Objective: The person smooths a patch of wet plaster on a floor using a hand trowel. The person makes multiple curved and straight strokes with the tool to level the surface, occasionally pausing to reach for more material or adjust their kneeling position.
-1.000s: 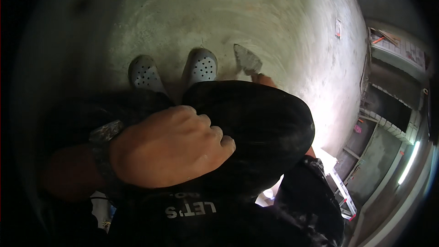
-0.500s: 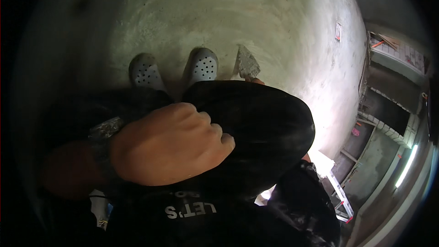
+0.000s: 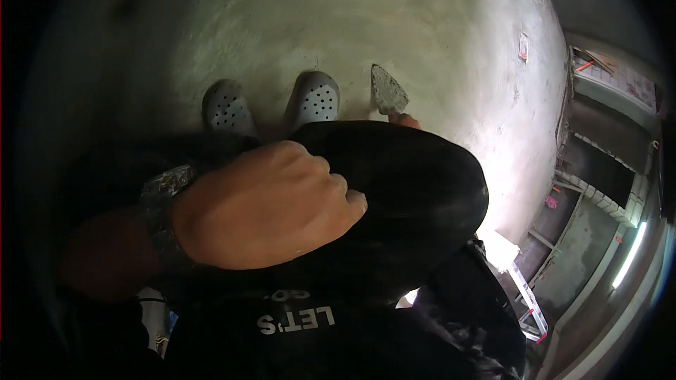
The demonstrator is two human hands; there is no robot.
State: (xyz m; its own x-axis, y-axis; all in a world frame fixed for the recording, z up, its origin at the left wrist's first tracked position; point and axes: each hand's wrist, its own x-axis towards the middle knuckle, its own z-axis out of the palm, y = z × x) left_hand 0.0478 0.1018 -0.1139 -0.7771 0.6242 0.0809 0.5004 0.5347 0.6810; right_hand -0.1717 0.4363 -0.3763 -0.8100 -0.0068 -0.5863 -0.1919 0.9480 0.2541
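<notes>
My left hand (image 3: 271,207), with a metal-banded watch (image 3: 165,190) at its wrist, is held in front of my black clothing. Its fingers curl under, so whatever they may hold is hidden. Beyond my dark-clothed leg (image 3: 394,176), only a few fingers of my right hand (image 3: 404,120) show, wrapped at the base of a pointed trowel (image 3: 388,91). Grey, rough mortar coats the trowel's blade, which points away from me over the grey cement surface (image 3: 415,21). The trowel's handle is out of sight.
My pale perforated clogs (image 3: 318,100) stand left of the trowel. At the right lie a stepladder (image 3: 529,299), a bright lamp glare (image 3: 501,250), a lit tube light (image 3: 629,255) and brick-edged openings (image 3: 598,169). A small wall box (image 3: 523,47) is at the upper right.
The trowel and my right hand have shifted slightly right, and the blade has turned a little. My left hand has moved slightly upward in view, still curled.
</notes>
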